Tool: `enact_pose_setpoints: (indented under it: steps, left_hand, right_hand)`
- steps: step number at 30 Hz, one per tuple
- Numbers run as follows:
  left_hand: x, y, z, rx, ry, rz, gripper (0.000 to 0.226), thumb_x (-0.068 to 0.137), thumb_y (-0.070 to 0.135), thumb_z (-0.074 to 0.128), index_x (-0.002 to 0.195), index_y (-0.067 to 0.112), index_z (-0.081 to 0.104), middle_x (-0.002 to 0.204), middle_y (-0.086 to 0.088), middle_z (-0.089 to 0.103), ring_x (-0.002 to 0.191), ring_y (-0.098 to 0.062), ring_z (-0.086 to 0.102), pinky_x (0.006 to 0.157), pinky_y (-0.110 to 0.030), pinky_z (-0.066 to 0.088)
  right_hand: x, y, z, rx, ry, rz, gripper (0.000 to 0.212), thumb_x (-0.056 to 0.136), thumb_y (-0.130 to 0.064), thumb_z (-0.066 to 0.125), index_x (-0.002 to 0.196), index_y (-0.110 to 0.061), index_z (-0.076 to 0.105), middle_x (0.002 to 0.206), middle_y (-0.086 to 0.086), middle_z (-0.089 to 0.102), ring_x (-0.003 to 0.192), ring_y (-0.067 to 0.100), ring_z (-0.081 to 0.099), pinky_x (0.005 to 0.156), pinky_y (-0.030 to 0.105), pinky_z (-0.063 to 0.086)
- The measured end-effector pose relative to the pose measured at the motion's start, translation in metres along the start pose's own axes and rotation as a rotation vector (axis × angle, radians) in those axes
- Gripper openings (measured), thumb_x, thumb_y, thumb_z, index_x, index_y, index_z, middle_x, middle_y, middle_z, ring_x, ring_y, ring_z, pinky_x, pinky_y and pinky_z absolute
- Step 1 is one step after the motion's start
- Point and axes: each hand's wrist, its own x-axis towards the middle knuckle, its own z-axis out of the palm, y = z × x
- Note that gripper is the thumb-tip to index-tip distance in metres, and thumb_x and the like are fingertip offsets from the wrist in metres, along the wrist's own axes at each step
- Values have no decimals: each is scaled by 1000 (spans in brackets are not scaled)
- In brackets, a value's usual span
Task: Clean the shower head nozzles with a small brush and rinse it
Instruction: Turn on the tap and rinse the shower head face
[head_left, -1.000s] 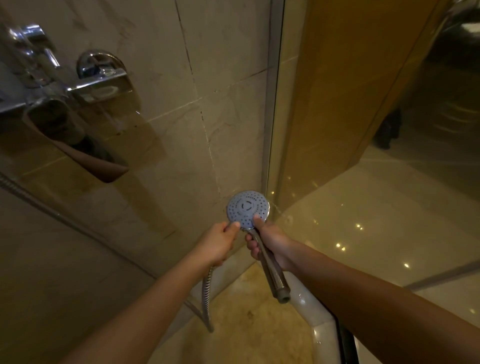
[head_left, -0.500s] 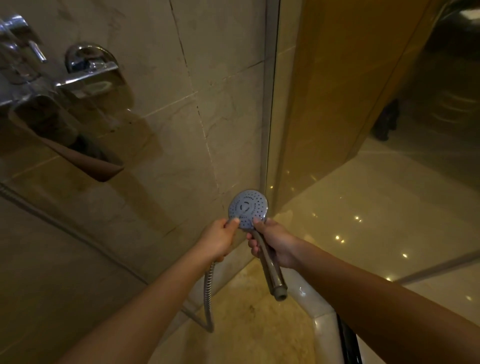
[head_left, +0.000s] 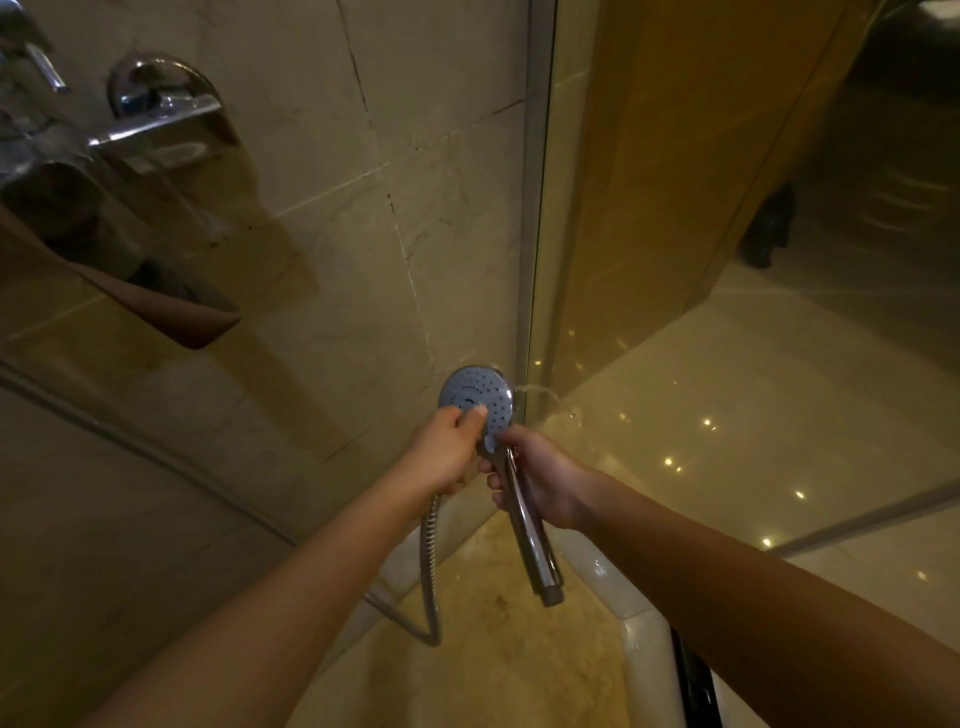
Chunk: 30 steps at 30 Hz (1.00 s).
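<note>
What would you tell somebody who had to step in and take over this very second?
Left hand: pinches the rim of the shower head, thumb on the nozzle face.
Right hand: grips the handle just below the head.
The head faces the camera, low in the corner by the glass panel; the hose hangs under the left hand.
Done: no brush in view, no sign of brushing; a thin stream of water seems to leave the head's right edge.
Left: brush the nozzles, rinse.
</note>
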Motion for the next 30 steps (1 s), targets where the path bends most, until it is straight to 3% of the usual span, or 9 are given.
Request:
enact_pose_setpoints:
  steps: [2,5,14,18,22,30]
  left_hand:
    - [1,0,-9,-22,23,-4,33,98,40,35,76,18,46,60,1,41,44,-12,35,42,-21,26]
    - [-1,-4,-14,-47,32,-16,33,98,38,35,76,17,46,58,3,39,43,-11,32,42,-20,25]
    - [-15,-20,1,8,-46,9,32,98,37,35,74,18,44,57,4,37,36,-6,31,35,-15,24]
    - [-16,-9,1,39,-61,30,30,98,38,35,83,15,46,61,2,40,43,-9,34,39,-18,28]
    - [-9,2,-7,58,-33,58,32,98,40,34,79,17,47,60,3,41,44,-10,34,40,-20,27]
    - [-11,-14,-6,98,-46,8,36,97,41,35,71,18,44,57,3,39,43,-11,32,41,-19,24]
  right_hand:
    - [-1,-1,1,-20,-7,-7,49,94,-54,41,90,-8,58,65,1,54,51,11,47,48,22,42]
    - [-2,1,1,1,-3,-65,60,89,-66,40,102,-10,57,62,0,51,47,10,45,43,20,41]
    - [-3,5,0,15,54,-114,52,93,-55,44,118,-11,54,59,-1,49,42,8,44,40,19,39]
    - [-7,8,1,3,42,-109,42,92,-53,48,106,-13,54,60,-1,49,41,8,43,39,18,38]
    - [-15,7,-2,17,9,-55,54,88,-67,40,89,-15,55,57,-1,46,42,8,42,39,18,37]
    - [-25,5,-11,44,54,-38,50,93,-60,39,99,-12,52,58,-1,45,40,7,40,37,17,37]
